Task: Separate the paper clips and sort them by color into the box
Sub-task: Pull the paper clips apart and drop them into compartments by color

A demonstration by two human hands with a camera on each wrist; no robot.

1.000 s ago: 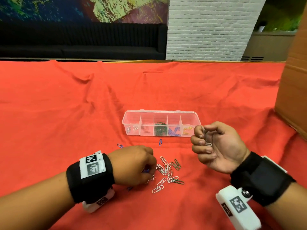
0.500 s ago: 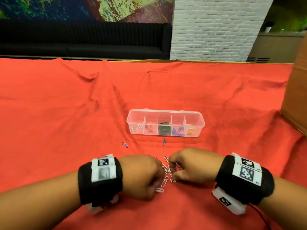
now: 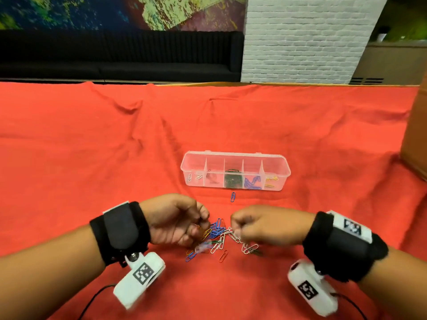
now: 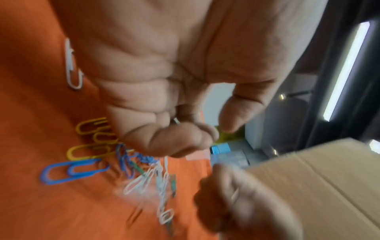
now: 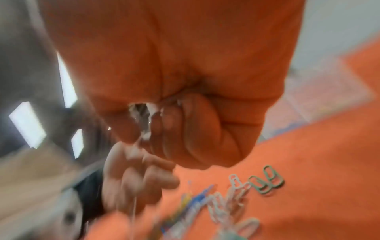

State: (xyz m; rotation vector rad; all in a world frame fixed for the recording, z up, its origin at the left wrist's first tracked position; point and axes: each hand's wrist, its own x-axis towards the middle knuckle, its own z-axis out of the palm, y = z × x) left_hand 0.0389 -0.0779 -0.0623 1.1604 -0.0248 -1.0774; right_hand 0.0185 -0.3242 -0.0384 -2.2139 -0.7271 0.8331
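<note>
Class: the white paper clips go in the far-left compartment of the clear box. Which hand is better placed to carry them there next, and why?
Probably the right hand: its grip is curled round white paper clips, just below the clear box. The left hand sits over yellow and blue paper clips; whether it holds any is unclear.

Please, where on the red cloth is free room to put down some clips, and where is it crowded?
Free: the red cloth left of the box, and between the box and the cardboard. Crowded: the clip pile between both hands.
</note>
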